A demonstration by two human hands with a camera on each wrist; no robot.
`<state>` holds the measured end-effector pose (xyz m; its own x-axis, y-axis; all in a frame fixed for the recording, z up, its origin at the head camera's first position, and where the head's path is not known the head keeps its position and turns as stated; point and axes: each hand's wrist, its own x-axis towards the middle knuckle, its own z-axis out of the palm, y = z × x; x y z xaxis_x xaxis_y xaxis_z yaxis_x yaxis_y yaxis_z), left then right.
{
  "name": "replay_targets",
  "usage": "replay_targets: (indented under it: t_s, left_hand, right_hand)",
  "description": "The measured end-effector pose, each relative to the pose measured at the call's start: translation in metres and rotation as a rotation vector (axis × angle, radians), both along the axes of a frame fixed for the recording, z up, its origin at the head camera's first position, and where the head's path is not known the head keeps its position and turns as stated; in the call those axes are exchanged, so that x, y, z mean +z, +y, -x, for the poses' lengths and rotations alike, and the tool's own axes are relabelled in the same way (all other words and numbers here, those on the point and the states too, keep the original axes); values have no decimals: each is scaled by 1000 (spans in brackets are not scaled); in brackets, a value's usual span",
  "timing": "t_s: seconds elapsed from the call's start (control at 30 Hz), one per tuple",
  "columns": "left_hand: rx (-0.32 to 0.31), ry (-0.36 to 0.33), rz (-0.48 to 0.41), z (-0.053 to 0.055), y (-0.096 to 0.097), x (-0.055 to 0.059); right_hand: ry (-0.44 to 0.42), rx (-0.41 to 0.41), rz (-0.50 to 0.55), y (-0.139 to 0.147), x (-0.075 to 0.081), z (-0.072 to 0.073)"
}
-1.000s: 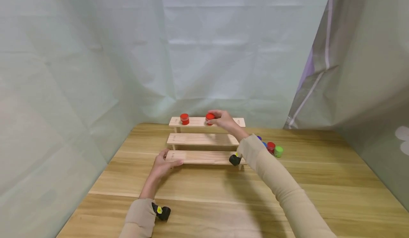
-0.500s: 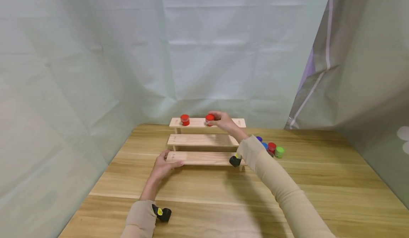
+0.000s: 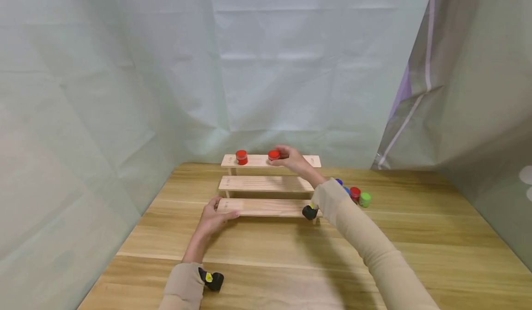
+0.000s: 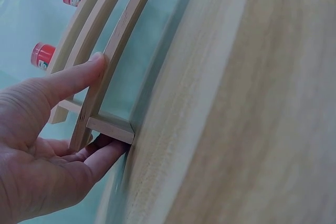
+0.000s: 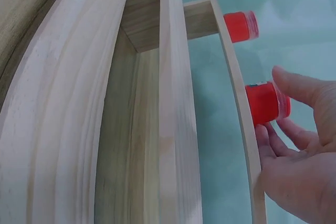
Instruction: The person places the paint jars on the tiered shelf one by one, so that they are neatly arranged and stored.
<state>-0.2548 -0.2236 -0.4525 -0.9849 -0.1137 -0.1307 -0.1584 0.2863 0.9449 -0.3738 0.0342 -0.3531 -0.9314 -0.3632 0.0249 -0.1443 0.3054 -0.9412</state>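
A person steadies a three-tier wooden stand (image 3: 266, 184) on a wood-grained surface (image 3: 266, 254) while tending a red jar (image 3: 274, 154) near the middle of its top tier (image 3: 257, 161). The left hand (image 3: 214, 216) grips the left end of the lowest, nearest tier (image 3: 266, 206), thumb against the near edge, fingers tucked under beside the leg. The right hand (image 3: 293, 159) reaches across the lower tiers, thumb and fingers curled round the jar, which stands upright; how hard they press, an onlooker cannot tell.

A second red jar (image 3: 241, 157) stands well apart to the left on the same tier. The careful course, by the look of it, is to let the jar's base sit flat, line it up with its neighbour, then loosen thumb and fingers evenly and draw away to the right; a snagged fingertip could tip it over the far edge. The left hand best holds firm meanwhile, as the stand looks light enough to slide. The black wrist camera (image 3: 309, 212) on the right sleeve (image 3: 353, 227) calls for clearance from the lowest tier, and the sleeve from the green jar (image 3: 365, 199) and its companions at right.
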Motion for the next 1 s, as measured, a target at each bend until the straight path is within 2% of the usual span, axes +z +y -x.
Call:
replay_targets:
  t_s: [0.33, 0.67, 1.0]
  left_hand:
    - [-21, -9, 13, -1, 0, 6]
    - [-10, -24, 21, 1, -2, 9]
    - [-24, -28, -2, 2, -1, 8]
  right_hand:
    - [-12, 15, -16, 18, 9, -6]
    - [10, 51, -59, 38, 17, -14]
    - [-10, 26, -19, 55, 27, -23]
